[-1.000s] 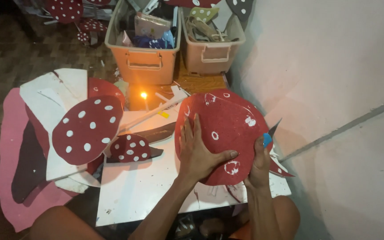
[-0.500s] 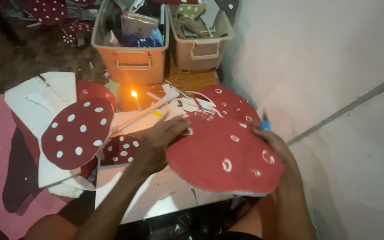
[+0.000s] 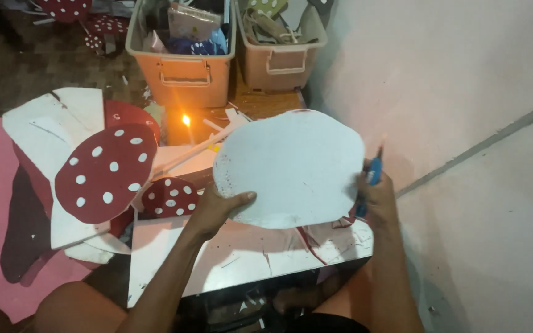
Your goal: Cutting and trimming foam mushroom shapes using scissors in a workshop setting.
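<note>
Both my hands hold up a large rounded foam cut-out [image 3: 291, 166], its plain white back turned toward me. My left hand [image 3: 220, 206] grips its lower left edge with the thumb on the white face. My right hand [image 3: 374, 197] holds the right edge and also has a blue-handled tool [image 3: 374, 171] in its fingers. Under the cut-out lies a white board [image 3: 229, 259] with red scraps on it.
A big red mushroom cap with white dots [image 3: 106, 172] and a smaller one [image 3: 169, 197] lie left on white and pink sheets [image 3: 7, 203]. A lit candle [image 3: 186, 121] burns in front of an orange bin [image 3: 183, 68] and a beige bin [image 3: 279, 58]. White wall at right.
The cut-out lay with its red dotted face up on the board; it has been lifted and flipped, white back now facing me. My left hand shifted to its lower left edge.
</note>
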